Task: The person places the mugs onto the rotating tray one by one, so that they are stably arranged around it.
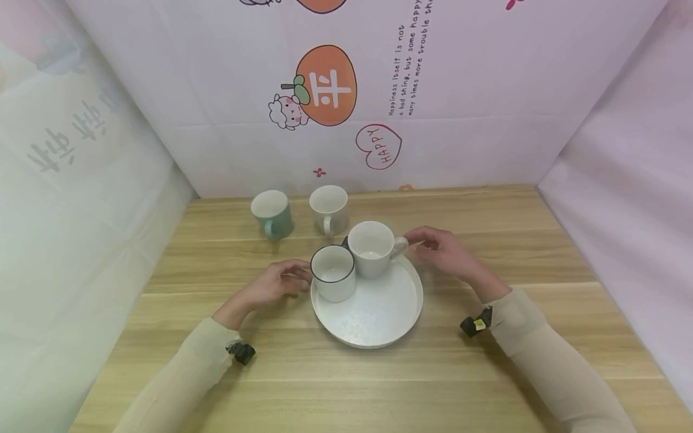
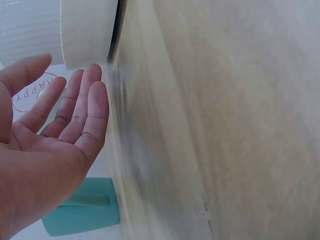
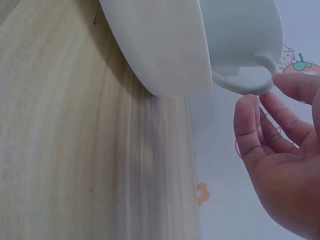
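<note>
A round white tray (image 1: 381, 319) holds two mugs side by side. One is a white mug with a dark rim (image 1: 335, 290) and a dark handle at its back. The other, a plain white mug (image 1: 370, 264), has its handle (image 3: 250, 90) turned right. My left hand (image 1: 277, 281) hovers beside the dark-rimmed mug at the tray's left edge, its fingers loosely extended and holding nothing. At the plain mug's handle is my right hand (image 1: 445, 252); its thumb and fingertips (image 3: 246, 115) lie right at the handle's outer curve, not curled round it.
Behind the tray, a teal mug (image 1: 280, 225) and another white mug (image 1: 338, 221) stand on the wooden table (image 1: 346, 391). A printed cloth (image 1: 233, 120) hangs along the back edge, with pale cloth at both sides.
</note>
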A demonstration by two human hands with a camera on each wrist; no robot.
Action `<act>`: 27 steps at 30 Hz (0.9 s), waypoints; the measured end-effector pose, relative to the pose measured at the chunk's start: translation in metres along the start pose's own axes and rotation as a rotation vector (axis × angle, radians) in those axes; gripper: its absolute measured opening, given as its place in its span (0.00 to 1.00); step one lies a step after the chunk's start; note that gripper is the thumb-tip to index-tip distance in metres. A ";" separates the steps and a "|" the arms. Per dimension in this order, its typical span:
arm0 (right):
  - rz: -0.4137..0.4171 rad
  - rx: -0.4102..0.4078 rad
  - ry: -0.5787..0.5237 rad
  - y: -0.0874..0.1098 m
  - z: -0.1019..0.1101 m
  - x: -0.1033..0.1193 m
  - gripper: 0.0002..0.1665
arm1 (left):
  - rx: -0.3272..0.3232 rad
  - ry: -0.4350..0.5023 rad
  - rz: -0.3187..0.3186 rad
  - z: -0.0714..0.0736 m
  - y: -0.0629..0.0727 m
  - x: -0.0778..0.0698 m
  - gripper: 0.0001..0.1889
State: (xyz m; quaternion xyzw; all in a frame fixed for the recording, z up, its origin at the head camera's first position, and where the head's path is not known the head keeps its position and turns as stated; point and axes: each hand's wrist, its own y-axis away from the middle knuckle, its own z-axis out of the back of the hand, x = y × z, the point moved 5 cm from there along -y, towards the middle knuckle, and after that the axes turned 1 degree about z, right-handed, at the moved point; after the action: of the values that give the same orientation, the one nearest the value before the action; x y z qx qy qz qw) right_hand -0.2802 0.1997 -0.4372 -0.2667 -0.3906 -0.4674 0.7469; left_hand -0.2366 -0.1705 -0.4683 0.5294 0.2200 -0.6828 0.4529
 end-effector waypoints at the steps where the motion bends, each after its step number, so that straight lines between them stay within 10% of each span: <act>1: 0.002 0.003 -0.001 0.001 0.000 -0.001 0.17 | -0.003 0.007 -0.003 0.001 0.000 -0.001 0.23; 27: -0.014 0.013 -0.048 0.009 0.002 -0.015 0.20 | -0.262 0.013 0.030 0.045 0.007 0.001 0.23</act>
State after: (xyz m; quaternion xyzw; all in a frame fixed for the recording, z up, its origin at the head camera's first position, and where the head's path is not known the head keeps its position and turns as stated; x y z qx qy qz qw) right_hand -0.2770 0.2124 -0.4486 -0.2701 -0.4134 -0.4635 0.7357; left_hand -0.2544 -0.2096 -0.4519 0.4735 0.3022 -0.6377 0.5271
